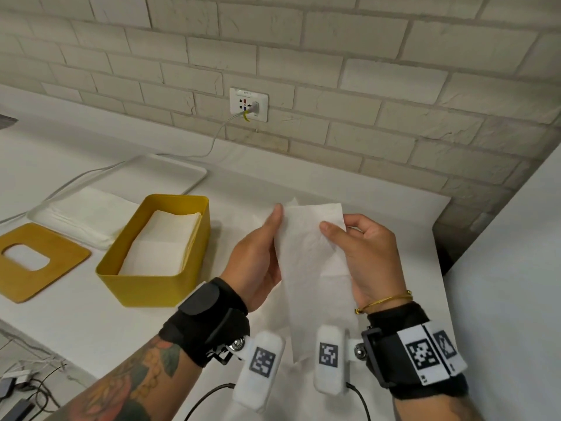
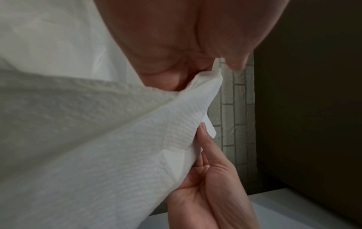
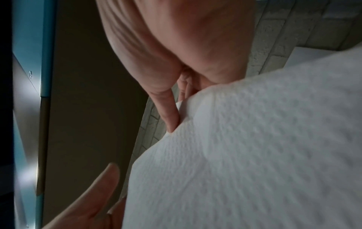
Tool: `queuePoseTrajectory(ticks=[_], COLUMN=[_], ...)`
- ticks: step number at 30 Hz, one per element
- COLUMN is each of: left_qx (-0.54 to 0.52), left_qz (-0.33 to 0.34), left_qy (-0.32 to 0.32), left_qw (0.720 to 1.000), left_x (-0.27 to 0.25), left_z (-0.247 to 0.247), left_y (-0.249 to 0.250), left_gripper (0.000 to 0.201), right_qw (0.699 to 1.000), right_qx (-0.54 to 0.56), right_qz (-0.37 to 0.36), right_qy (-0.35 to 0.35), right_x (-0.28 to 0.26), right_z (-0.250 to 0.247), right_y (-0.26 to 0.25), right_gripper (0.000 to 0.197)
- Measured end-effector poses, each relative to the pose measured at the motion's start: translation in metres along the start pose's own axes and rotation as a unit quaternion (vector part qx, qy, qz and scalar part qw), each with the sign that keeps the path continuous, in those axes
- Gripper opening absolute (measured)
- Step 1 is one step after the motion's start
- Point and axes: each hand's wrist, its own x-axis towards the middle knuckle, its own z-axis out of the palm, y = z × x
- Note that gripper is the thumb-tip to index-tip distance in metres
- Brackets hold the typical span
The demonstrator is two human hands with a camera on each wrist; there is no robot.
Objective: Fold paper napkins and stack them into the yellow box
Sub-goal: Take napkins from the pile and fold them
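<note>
Napkin pinched by left hand and right hand over white counter, yellow box at 9 o'clock below brick wall; left wrist view: thumb-finger pinch on napkin, bricks behind; right wrist view: fingers clamp paper edge.

Bare white counter in front of the yellow box: open passage there. Box top open, napkins filling its floor. Lid lies flat just left of the box; tray with a napkin stack behind it. Brick wall closes the back, a white panel the right. Cable trails from the socket across the back counter.
</note>
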Motion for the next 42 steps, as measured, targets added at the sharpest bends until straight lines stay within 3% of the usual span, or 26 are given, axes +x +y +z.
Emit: queuePoseTrajectory(ticks=[3,6,9,11,12,14,16,20,24,29,31,34,36,40,42], left_qx=[0.042,0.055,0.04,0.025,0.021,0.019,0.023,0.029,0.016,0.0,-0.01,-0.015,-0.011,-0.015,-0.019], left_qz=[0.012,0.019,0.03,0.039,0.043,0.051,0.049,-0.007,-0.016,0.029,0.043,0.039,0.027,0.016,0.015], left_qy=[0.021,0.043,0.055,0.054,0.052,0.044,0.036,0.013,0.081,0.159,0.168,0.168,0.168,0.17,0.173], left_qw=[0.999,0.997,0.997,0.997,0.998,0.998,0.998,0.999,0.996,0.987,0.985,0.985,0.985,0.985,0.985], left_x=[0.0,0.001,0.001,0.0,0.0,0.0,0.0,-0.008,-0.009,-0.007,-0.009,-0.013,-0.016,-0.022,-0.024], left_z=[0.0,-0.002,-0.005,-0.008,-0.009,-0.011,-0.013,-0.022,-0.032,-0.053,-0.059,-0.062,-0.06,-0.059,-0.06], left_y=[-0.001,0.0,0.005,0.011,0.014,0.019,0.02,0.003,-0.006,0.007,0.012,0.015,0.012,0.006,0.004], left_gripper=[0.038,0.036,0.037,0.036,0.037,0.041,0.046,0.04,0.033,0.023,0.028,0.028,0.024,0.022,0.023], right_qw=[1.0,1.0,0.999,0.995,0.987,0.972,0.973,0.975,0.963,0.895,0.903,0.954,0.966,0.946,0.921], right_qx=[0.004,0.008,-0.039,-0.053,-0.041,-0.026,-0.023,0.015,-0.066,-0.2,-0.228,-0.207,-0.205,-0.285,-0.351], right_qz=[-0.004,-0.003,-0.011,0.04,0.076,0.102,0.087,0.105,0.128,0.203,0.194,0.162,0.145,0.15,0.17], right_qy=[-0.001,-0.004,0.007,-0.07,-0.133,-0.212,-0.212,-0.195,-0.229,-0.344,-0.307,-0.147,-0.066,-0.021,-0.018], right_x=[0.001,-0.001,0.002,0.003,0.002,-0.002,-0.006,-0.009,-0.017,-0.019,-0.005,0.03,0.056,0.104,0.12], right_z=[0.004,0.005,-0.002,-0.007,-0.008,-0.008,-0.005,0.005,0.013,-0.011,-0.027,-0.042,-0.042,-0.025,-0.015], right_y=[0.002,0.006,0.017,0.021,0.023,0.027,0.029,0.038,0.057,0.067,0.058,0.047,0.043,0.055,0.068], right_gripper=[0.008,0.011,0.04,0.062,0.061,0.042,0.028,0.028,0.025,0.004,0.007,0.014,0.015,0.023,0.04])
